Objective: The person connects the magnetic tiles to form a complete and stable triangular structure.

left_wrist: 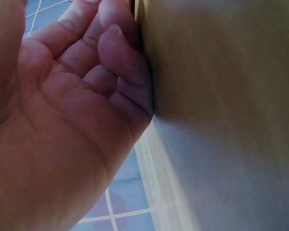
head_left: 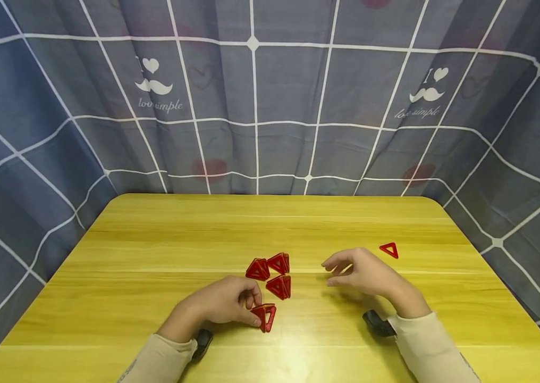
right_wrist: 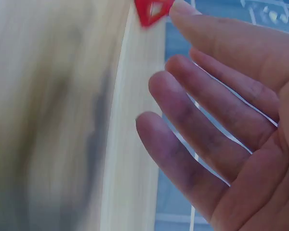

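Observation:
My left hand (head_left: 228,299) is low on the wooden table, thumb and fingers pinching a red hollow triangle piece (head_left: 269,319) that looks like triangles joined at an angle. In the left wrist view the curled fingers (left_wrist: 120,53) lie against the tabletop, and the held piece is hidden. My right hand (head_left: 363,271) hovers over the table to the right, its fingers loosely bent and apart, with nothing seen between them. Past its thumb in the right wrist view shows a red triangle (right_wrist: 151,12); whether the thumb touches it I cannot tell.
Three red triangle clusters stand just beyond my left hand: one at left (head_left: 258,269), one behind (head_left: 279,262), one nearer (head_left: 279,286). A single red triangle (head_left: 389,250) lies flat beyond my right hand. A blue-grey checked curtain (head_left: 279,106) surrounds the yellow wooden table (head_left: 165,229).

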A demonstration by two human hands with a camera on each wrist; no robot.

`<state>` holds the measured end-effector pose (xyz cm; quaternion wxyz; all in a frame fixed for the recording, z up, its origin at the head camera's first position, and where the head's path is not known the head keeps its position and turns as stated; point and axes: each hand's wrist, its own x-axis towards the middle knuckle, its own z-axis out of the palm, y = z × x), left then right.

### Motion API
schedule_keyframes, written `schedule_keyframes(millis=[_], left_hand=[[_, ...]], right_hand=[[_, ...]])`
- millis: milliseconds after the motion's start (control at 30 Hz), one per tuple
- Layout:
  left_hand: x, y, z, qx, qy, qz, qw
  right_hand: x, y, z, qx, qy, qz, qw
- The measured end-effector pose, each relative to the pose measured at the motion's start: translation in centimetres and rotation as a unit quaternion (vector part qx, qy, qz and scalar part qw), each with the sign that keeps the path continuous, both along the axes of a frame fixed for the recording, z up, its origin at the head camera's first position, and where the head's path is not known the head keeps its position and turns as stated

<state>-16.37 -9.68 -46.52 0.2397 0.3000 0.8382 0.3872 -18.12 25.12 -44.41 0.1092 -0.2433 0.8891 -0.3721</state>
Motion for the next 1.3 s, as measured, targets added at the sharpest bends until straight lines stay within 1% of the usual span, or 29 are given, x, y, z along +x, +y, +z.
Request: schedule_keyframes(millis=[133,300,400,500,667,867,967,1100,1300], left_hand=[[0.0,0.0,0.0,-0.002,0.000,0.000,1.0000],[0.0,0.0,0.1,-0.004,0.000,-0.002,1.0000],[0.0,-0.1,0.2,-0.004,-0.002,0.000,1.0000],[0.0,-0.2,0.2,-0.002,-0.002,0.000,1.0000],[0.1,-0.3,0.0,0.000,-0.005,0.000,1.0000],[0.1,-0.2,-0.1,0.002,-0.009,0.004,1.0000],[0.1,-0.1,-0.1,0.004,-0.010,0.003,0.9999],[0.0,0.0,-0.1,0.003,-0.010,0.001,0.9999],[-0.1,0.0,-0.3,0.004,-0.009,-0.002,0.9999]], right_hand=[[-0.7,3.1,0.6,0.030,0.017,-0.043,0.9985],[-1.7,7.0,1.5,0.064,0.048,-0.102,0.9916],[-2.5,8.7,1.7,0.075,0.049,-0.123,0.9883],[-3.2,9.8,1.6,0.089,0.045,-0.136,0.9857],[-4.0,11.2,0.7,0.127,0.039,-0.137,0.9816],[-4.1,12.1,-1.1,0.133,0.048,-0.135,0.9808],[-4.0,12.3,-1.7,0.132,0.054,-0.139,0.9800],[-3.9,12.4,-2.1,0.129,0.069,-0.141,0.9792],[-4.0,11.9,-2.1,0.145,0.079,-0.133,0.9772]])
